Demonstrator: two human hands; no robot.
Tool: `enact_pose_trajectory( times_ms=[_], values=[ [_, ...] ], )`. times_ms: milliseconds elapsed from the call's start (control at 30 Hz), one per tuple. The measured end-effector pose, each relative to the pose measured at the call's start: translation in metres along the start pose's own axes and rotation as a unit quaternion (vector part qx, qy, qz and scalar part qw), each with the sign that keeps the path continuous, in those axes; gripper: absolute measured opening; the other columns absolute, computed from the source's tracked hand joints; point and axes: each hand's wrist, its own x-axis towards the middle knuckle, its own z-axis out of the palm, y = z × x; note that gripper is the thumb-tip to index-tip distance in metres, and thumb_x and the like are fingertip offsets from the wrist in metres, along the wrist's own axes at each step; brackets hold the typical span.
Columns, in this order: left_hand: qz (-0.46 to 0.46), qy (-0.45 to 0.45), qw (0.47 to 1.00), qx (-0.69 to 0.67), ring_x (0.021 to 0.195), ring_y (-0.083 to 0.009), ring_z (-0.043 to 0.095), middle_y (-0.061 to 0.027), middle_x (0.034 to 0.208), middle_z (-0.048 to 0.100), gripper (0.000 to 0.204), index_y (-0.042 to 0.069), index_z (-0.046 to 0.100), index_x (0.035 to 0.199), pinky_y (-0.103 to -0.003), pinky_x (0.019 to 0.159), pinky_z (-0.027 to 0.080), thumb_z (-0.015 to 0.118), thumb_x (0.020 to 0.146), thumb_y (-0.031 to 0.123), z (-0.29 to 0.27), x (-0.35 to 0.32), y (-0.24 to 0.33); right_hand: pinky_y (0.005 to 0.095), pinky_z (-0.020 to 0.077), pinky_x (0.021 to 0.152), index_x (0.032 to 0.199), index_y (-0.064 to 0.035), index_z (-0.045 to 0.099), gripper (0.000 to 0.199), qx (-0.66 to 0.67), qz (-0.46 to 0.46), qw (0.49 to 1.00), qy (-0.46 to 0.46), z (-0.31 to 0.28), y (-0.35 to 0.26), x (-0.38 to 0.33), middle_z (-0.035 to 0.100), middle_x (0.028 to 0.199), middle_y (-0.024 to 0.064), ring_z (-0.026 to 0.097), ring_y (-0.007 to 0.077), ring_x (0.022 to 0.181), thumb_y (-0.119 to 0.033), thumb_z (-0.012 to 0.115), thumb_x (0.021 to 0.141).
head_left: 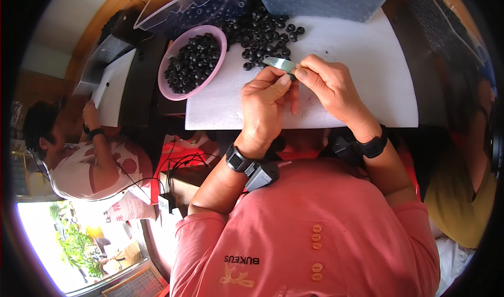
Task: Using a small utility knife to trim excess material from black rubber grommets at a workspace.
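Over the near part of the white board (357, 50) my two hands meet. My right hand (328, 84) is closed on a small knife, whose short pale blade (280, 63) points left above my left fingers; its handle is mostly hidden. My left hand (265, 100) pinches a small black bead-like piece (291, 77) right under the blade. Just beyond my hands lies a loose pile of round black pieces (268, 37), several showing a hole. To their left, a pink bowl (224, 42) holds many more of the same kind.
At the board's far edge stand two clear plastic bins (325, 0), the left bin (184, 13) with black pieces in it. A person (100, 163) works at another white board on the left; another person (462, 202) sits at right. Black cables (181, 166) hang at lower left.
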Motion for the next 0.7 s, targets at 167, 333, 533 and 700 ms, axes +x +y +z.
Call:
enact_pose_trajectory(
  times_ms=[167,333,533,700],
  values=[
    [0.007,0.028,1.0,0.007,0.069,-0.0158,0.062,-0.0115,0.094,0.067,0.02,-0.007,0.064,0.114,-0.029,0.053,0.05,0.056,0.099,0.004,0.006,0.002,0.004,0.0342,0.0411,0.053,0.091,-0.0034,0.066,0.021,-0.041,-0.06,0.997,-0.01,0.005,0.001,-0.004,0.056,0.062,0.0067,0.053,0.0193,0.054,-0.023,0.063,0.099],
    [0.073,0.028,0.993,0.089,0.069,-0.0153,0.062,-0.011,0.091,0.067,0.024,-0.006,0.065,0.117,-0.028,0.051,0.048,0.06,0.099,0.008,-0.002,0.006,0.026,0.0245,0.0324,0.054,0.09,-0.0008,0.065,0.025,0.153,0.108,0.98,0.066,-0.007,0.001,-0.001,0.045,0.065,-0.0047,0.039,0.0056,0.06,-0.023,0.062,0.102],
    [0.239,0.171,0.859,0.42,0.059,-0.0076,0.054,-0.0056,0.08,0.067,0.019,-0.006,0.073,0.106,-0.021,0.052,0.042,0.069,0.088,0.001,-0.052,0.015,0.109,0.0227,0.0309,0.055,0.088,-0.0014,0.063,0.028,0.149,0.093,0.983,0.057,-0.007,-0.003,-0.001,0.044,0.065,-0.0044,0.037,0.0047,0.06,-0.024,0.06,0.104],
    [0.401,0.122,0.578,0.7,0.065,-0.0131,0.059,-0.0049,0.088,0.064,0.02,0.002,0.074,0.102,-0.025,0.057,0.047,0.074,0.082,0.002,-0.096,0.047,0.133,0.0238,0.0296,0.052,0.087,-0.0009,0.063,0.026,0.162,0.076,0.981,0.073,-0.004,0.002,0.001,0.043,0.063,-0.0048,0.036,0.0046,0.058,-0.023,0.064,0.101]
  ],
)
